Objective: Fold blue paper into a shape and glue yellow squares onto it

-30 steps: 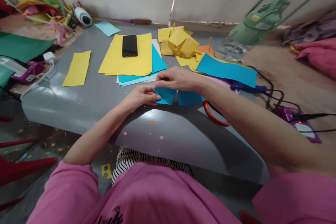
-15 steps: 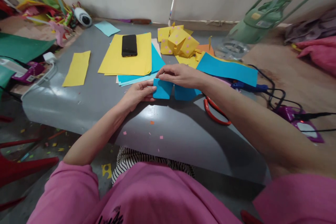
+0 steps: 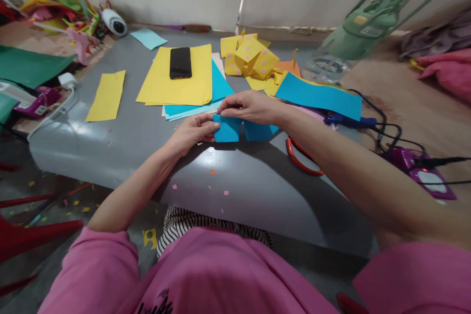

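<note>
A small blue paper piece (image 3: 228, 130) stands between my two hands near the middle of the grey table. My left hand (image 3: 194, 132) pinches its left edge between thumb and fingers. With fingertips on its top left corner, my right hand (image 3: 247, 107) holds it from above. Another blue part (image 3: 258, 131) shows beneath my right hand; whether the two are joined I cannot tell. Just behind lie stacked blue and yellow sheets (image 3: 154, 86), with a black phone (image 3: 180, 63) on top. Red-handled scissors (image 3: 302, 159) lie partly under my right forearm.
Folded yellow dotted paper shapes (image 3: 253, 56) sit at the back. A blue strip (image 3: 319, 94), cables and a purple power strip (image 3: 429, 174) are on the right. A yellow strip (image 3: 106, 95) and a white cable lie left. A green bottle (image 3: 364, 24) stands back right.
The top edge of the blue piece has lowered slightly under my right fingertips. Both hands keep their grip and have barely moved.
</note>
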Motion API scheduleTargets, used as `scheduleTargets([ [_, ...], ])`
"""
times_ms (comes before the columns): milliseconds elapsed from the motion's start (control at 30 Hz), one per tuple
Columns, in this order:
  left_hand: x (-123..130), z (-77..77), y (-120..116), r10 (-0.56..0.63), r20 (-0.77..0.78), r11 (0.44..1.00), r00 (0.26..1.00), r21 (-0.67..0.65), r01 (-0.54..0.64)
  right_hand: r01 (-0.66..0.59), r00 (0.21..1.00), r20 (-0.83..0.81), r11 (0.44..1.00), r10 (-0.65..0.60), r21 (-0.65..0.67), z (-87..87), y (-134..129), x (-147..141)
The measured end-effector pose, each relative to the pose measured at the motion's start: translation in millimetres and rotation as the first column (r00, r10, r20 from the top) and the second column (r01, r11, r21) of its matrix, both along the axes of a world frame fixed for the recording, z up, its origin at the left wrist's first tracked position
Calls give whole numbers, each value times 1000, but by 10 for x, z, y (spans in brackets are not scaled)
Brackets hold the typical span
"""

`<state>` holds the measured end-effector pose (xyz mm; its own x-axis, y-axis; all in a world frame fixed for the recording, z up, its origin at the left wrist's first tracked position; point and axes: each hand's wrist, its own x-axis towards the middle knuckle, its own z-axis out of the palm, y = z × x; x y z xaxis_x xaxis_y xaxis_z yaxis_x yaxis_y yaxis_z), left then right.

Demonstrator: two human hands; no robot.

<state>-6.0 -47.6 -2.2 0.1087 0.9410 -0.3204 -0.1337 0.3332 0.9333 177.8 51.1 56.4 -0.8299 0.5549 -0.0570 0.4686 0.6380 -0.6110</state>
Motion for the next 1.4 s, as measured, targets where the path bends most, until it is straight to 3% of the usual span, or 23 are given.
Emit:
scheduleTargets([
  [267, 33, 52, -19, 66, -52, 998, 996, 25, -65, 15, 1000, 3, 1000, -15, -13, -6, -16, -10],
  [600, -24, -21, -19, -78, -52, 993, 996, 79, 82, 20, 999, -48, 1000, -20, -4, -53, -24, -17],
  [967, 31, 37, -47, -22, -172, 999, 985, 40, 29, 35, 998, -59, 999, -36, -19, -35, -37, 14],
  [1133, 38, 54, -50, -36, -183, 998, 982, 51, 46, -18, 996, -92, 994, 8, -107, -67, -44, 0],
  [1400, 57, 65, -46, -36, -163, 998, 986, 36, 43, -46, 996, -85, 990, 35, -130, -66, -14, -39],
])
